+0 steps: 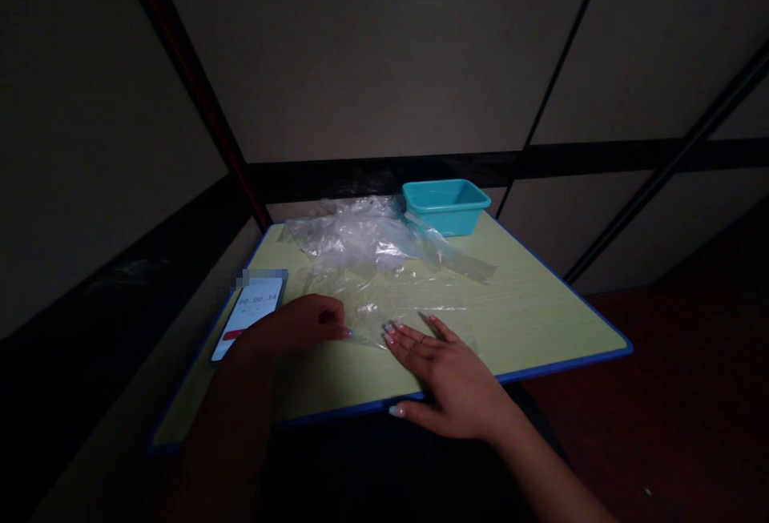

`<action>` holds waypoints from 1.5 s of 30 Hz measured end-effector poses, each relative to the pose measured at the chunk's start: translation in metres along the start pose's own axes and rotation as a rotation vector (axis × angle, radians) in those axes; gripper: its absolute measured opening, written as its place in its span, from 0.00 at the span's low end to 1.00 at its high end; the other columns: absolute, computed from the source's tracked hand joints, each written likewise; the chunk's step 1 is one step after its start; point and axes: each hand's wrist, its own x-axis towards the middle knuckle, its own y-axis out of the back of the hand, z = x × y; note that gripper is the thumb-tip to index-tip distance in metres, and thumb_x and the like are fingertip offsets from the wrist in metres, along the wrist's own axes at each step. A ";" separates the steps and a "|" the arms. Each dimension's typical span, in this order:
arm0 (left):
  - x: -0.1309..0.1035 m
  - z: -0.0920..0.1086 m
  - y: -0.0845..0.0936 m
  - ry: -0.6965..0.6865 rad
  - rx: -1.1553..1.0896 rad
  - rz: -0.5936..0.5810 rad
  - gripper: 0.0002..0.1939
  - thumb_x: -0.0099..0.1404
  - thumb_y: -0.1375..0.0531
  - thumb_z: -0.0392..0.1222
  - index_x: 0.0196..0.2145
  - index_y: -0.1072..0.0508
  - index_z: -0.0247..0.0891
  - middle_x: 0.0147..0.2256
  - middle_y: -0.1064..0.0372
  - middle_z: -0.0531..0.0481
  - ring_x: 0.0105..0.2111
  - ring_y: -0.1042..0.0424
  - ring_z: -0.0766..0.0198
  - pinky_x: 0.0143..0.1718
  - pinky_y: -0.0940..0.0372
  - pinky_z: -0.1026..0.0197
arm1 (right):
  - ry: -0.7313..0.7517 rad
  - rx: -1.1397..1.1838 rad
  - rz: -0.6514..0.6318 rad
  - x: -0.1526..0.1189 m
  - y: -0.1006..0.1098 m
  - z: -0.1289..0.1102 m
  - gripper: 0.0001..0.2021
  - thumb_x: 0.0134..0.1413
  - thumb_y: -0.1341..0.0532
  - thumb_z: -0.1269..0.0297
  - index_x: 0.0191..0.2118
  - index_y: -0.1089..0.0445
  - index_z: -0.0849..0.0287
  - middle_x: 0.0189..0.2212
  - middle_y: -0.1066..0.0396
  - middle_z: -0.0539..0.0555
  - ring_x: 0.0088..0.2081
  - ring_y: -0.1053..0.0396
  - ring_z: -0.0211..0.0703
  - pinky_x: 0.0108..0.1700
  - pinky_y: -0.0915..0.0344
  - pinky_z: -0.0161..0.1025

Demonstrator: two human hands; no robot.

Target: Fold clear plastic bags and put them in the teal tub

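Head view, lower centre: left hand (312, 320) pinches clear plastic (384, 299), right hand (445, 372) lies flat, fingers spread; probably light, slippery, best gripped by edges.

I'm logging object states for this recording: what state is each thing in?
Near plastic sheet: spread out, wrinkled
Far plastic pile: crumpled
Teal basin: upright, open-topped
Phone: face up, screen lit
Left hand: fingers curled at the sheet's edge, grip unclear
Right hand: palm down, fingers extended over the sheet
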 end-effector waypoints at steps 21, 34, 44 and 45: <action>-0.014 -0.017 -0.002 0.069 0.004 -0.032 0.08 0.51 0.42 0.45 0.24 0.35 0.38 0.23 0.39 0.57 0.26 0.38 0.65 0.27 0.46 0.65 | 0.024 -0.027 0.003 0.000 -0.004 0.004 0.37 0.56 0.50 0.42 0.65 0.54 0.59 0.62 0.48 0.61 0.63 0.51 0.48 0.64 0.71 0.54; -0.063 0.040 -0.121 -0.149 0.516 0.921 0.16 0.64 0.48 0.44 0.47 0.32 0.35 0.48 0.33 0.39 0.52 0.37 0.51 0.55 0.46 0.48 | 0.045 -0.070 0.019 -0.001 -0.008 0.006 0.36 0.56 0.47 0.46 0.65 0.53 0.59 0.63 0.51 0.60 0.64 0.54 0.49 0.63 0.68 0.57; -0.038 0.068 -0.136 -0.131 0.461 0.470 0.30 0.66 0.53 0.40 0.65 0.54 0.37 0.64 0.55 0.45 0.64 0.55 0.60 0.62 0.60 0.44 | 0.033 -0.081 -0.007 0.000 -0.010 0.007 0.34 0.53 0.45 0.53 0.64 0.51 0.58 0.62 0.46 0.61 0.63 0.51 0.49 0.62 0.66 0.60; -0.038 0.069 -0.135 -0.129 0.458 0.465 0.30 0.66 0.53 0.40 0.65 0.55 0.37 0.65 0.56 0.46 0.64 0.56 0.60 0.62 0.61 0.44 | 0.030 -0.085 -0.006 0.000 -0.010 0.007 0.34 0.53 0.45 0.54 0.64 0.51 0.58 0.61 0.46 0.61 0.63 0.51 0.49 0.63 0.67 0.59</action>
